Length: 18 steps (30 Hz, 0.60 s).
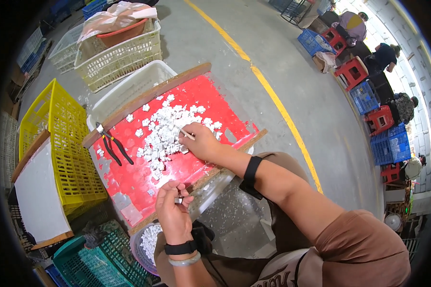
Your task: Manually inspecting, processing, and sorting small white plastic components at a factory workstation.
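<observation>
A heap of small white flower-shaped pieces [162, 136] lies on a red board [129, 179] with wooden strips along its edges. My right hand [201, 142] is over the heap's right side, its fingers closed on a thin off-white stick [187, 134] that points into the pieces. Near the board's front edge, my left hand [171, 210] is turned up with curled fingers. A small white piece [178, 201] shows between them, too small to make out fully. Cutting pliers [114, 145] with black and yellow handles rest at the board's left, apart from both hands.
A white tub [129, 88] stands behind the board, a yellow crate [74, 148] at its left. Below are a green basket [107, 256] and a round basket [138, 244] of white pieces. Several people sit along the right wall among red stools [352, 72] and blue crates [390, 144].
</observation>
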Motion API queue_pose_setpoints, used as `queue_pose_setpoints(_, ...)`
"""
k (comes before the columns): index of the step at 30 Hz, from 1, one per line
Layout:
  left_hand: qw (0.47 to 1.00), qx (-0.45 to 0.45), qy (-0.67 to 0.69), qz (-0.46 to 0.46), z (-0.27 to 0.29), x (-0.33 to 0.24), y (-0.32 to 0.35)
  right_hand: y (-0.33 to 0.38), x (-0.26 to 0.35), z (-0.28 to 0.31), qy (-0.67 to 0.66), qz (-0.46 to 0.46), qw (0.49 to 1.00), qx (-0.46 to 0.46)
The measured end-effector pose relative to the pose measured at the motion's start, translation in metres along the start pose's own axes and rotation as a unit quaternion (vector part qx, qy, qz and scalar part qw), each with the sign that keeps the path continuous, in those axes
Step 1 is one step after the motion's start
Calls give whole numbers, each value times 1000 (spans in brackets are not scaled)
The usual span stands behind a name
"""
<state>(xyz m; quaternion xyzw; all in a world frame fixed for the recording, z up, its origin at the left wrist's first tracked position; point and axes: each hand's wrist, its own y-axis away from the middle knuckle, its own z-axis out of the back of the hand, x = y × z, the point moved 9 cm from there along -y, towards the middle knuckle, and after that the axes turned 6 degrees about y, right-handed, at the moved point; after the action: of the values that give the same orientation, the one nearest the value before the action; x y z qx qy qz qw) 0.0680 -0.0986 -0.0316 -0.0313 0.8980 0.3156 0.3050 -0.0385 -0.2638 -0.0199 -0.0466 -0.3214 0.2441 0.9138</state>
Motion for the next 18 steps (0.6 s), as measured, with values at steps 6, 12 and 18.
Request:
queue_pose_setpoints(6,999,33,-29,-24,-11,-4,0,30,21,6,-410,-233,852,227)
queue_pose_setpoints(12,993,96,-51,-35,-33,1,4,57,37,30,-381,-209,872,225)
queue_pose_setpoints(18,991,113,-69,-14,-36,13,5,76,36,50,-446,-224,834,236)
